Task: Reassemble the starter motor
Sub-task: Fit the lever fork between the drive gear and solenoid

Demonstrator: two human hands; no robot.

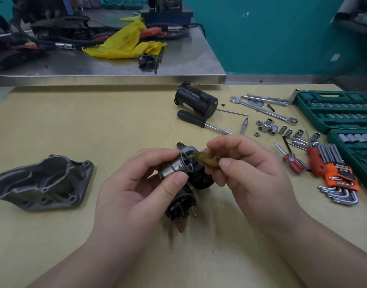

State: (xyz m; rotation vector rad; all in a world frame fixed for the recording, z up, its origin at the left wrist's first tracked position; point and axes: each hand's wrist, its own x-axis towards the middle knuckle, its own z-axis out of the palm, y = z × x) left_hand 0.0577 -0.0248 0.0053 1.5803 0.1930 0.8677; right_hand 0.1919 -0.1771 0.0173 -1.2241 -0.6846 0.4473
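Left hand [141, 183] clamped on silver plunger [174, 165], held above counter [95, 121]; right hand [247, 163] pinching greasy yellow-brown lever [207, 160] against its end; black solenoid [182, 202] below, two copper studs; one grey housing [41, 183] left; one black motor can [196, 101] beyond; two green cases [334, 111] holding sockets

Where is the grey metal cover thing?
The grey metal cover lies on the wooden table, far left in the head view, apart from the left hand.
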